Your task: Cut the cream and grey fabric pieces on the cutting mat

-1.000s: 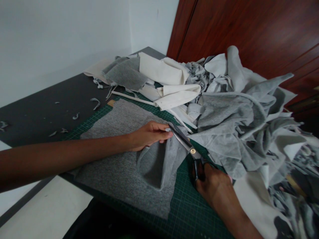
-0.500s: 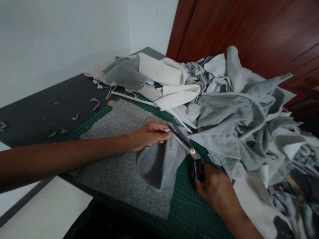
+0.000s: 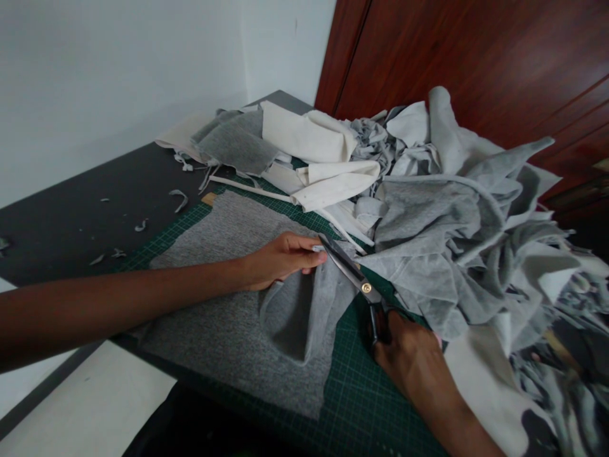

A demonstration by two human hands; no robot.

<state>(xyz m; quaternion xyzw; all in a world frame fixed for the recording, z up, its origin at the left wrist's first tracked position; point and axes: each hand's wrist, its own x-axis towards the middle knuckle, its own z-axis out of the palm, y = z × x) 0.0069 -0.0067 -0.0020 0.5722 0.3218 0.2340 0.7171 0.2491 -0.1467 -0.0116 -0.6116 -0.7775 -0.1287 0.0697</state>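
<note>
Centrally in the head view, the left hand (image 3: 288, 260) pinches a raised fold of the heathered grey fabric (image 3: 214, 346) between thumb and fingers, the cloth lying across the green gridded cutting mat (image 3: 364, 387). Right of it, the right hand (image 3: 412, 355) is wrapped around the black handles of the fabric shears (image 3: 365, 288), their blade tips beside the left fingertips, while grey offcuts (image 3: 435, 216) heap on the tabletop's (image 3: 90, 190) far right.

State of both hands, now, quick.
Left hand: closed, pinching the gray fabric.
Right hand: closed, holding the scissors.
</note>
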